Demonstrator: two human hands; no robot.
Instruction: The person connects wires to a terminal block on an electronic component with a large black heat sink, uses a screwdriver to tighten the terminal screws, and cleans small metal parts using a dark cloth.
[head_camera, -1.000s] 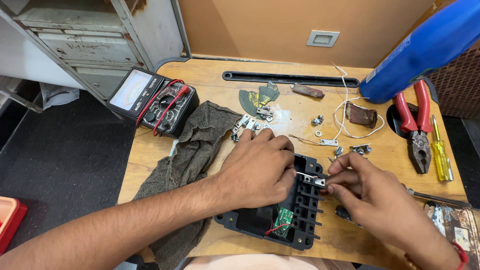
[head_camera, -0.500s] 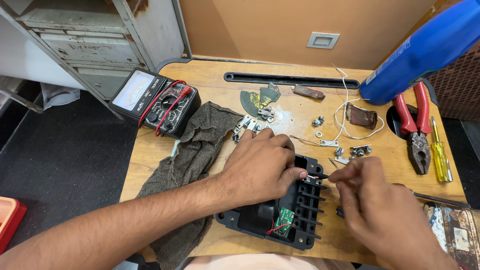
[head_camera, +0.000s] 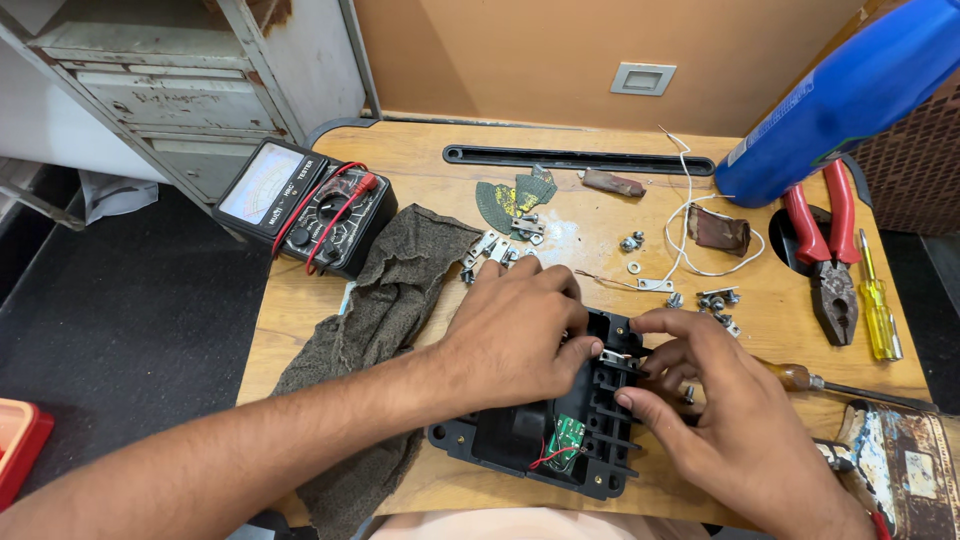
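The step in hand looks like fitting a small part into the black plastic housing with ribbed slots (head_camera: 600, 430), which lies on the wooden worktop (head_camera: 420, 170) right in front of the person, partly over the grey-brown woven cloth (head_camera: 390, 300). A small green circuit board with red wire (head_camera: 566, 438) sits inside its lower end.

The left hand (head_camera: 510, 330) lies flat over the housing's upper left part, fingers curled down and pressing on it, closed around nothing. The right hand (head_camera: 720, 420) comes in from the right; its thumb and forefinger are drawn together on a small silver metal clip (head_camera: 613, 357) at the housing's upper edge, the other fingers loosely spread and resting on the ribbed side.

As a judgement, the next move calls for a steady hold by the left hand and fine pinch control from the right to seat the clip squarely in its slot.

Loose silver screws and washers (head_camera: 715, 300) lie just beyond the right hand. Farther off are red-handled pliers (head_camera: 830, 260), a yellow-handled screwdriver (head_camera: 880, 315) and a black analogue multimeter with red leads (head_camera: 305, 205).
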